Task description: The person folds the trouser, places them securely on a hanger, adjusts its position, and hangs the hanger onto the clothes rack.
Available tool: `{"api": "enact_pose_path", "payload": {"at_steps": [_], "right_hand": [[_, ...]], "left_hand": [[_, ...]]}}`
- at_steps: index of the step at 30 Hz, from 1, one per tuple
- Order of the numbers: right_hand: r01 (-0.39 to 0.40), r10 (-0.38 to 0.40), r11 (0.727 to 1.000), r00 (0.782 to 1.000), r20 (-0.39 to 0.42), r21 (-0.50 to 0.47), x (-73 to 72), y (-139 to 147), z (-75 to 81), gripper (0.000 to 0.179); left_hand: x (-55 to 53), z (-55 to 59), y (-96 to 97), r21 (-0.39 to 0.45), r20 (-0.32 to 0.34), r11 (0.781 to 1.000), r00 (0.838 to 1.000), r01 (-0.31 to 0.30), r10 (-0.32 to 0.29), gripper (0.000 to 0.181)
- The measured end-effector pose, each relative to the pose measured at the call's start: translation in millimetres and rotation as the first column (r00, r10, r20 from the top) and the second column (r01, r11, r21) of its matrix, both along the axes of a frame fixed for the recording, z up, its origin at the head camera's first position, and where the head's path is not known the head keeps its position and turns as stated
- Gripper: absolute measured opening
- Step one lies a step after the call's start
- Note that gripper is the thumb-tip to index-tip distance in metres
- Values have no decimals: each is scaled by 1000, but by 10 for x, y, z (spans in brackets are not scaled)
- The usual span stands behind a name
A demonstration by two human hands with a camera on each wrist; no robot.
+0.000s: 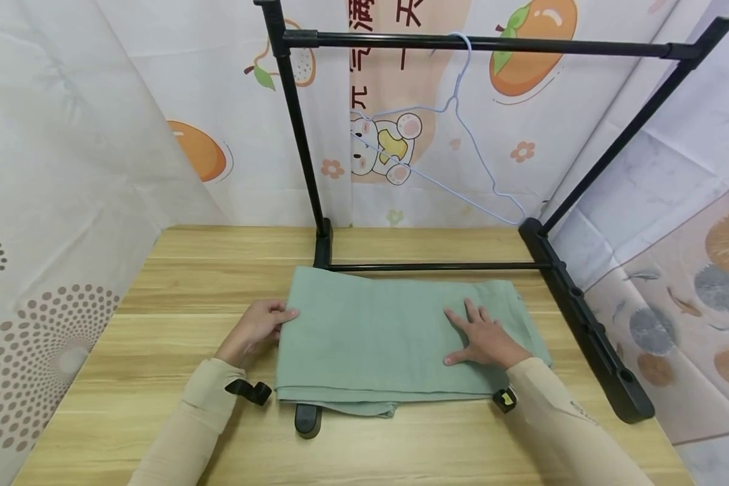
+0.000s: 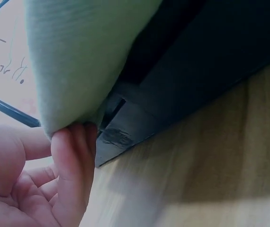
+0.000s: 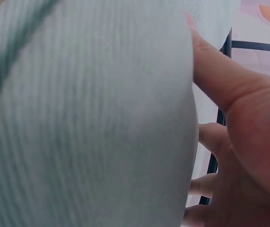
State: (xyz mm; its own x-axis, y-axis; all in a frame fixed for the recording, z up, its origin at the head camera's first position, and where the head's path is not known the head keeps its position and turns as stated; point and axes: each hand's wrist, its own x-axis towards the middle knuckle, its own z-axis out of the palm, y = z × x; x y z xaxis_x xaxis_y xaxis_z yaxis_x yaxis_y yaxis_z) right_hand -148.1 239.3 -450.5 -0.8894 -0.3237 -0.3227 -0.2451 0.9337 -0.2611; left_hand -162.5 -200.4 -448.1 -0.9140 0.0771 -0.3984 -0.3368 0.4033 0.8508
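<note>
A green cloth [image 1: 364, 331], folded into a wide rectangle with layered edges at the front, lies across the left foot of a black rack. My left hand [image 1: 260, 325] pinches its left edge between thumb and fingers; in the left wrist view the left hand [image 2: 54, 175] grips the cloth's edge [image 2: 78, 61] close beside the black foot [image 2: 173, 85]. On the right part of the cloth rests my right hand [image 1: 482, 337], fingers spread and straight. The right wrist view has the right hand [image 3: 253, 127] against the ribbed cloth [image 3: 97, 113].
The black rack [image 1: 425, 266] stands on the wooden table [image 1: 158, 378], its right foot [image 1: 589, 331] reaching toward the front. From its top bar hangs a light blue wire hanger [image 1: 455, 98]. Printed curtains [image 1: 231, 81] enclose the back and sides.
</note>
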Motion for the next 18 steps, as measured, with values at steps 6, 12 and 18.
{"api": "enact_pose_path", "payload": {"at_steps": [6,12,18], "right_hand": [[-3,3,1000,1000,-25,-18,-5,28,-15,108],[-33,31,999,998,-47,-36,-17,-3,56,100],[-71,68,996,997,-48,-59,-49,-138,146,92]], "left_hand": [[9,28,-4,10,-6,1000,1000,-1,2,31],[-4,48,-13,12,-7,1000,1000,5,-5,34],[-21,78,-45,56,-8,998,1000,-15,15,39]]}}
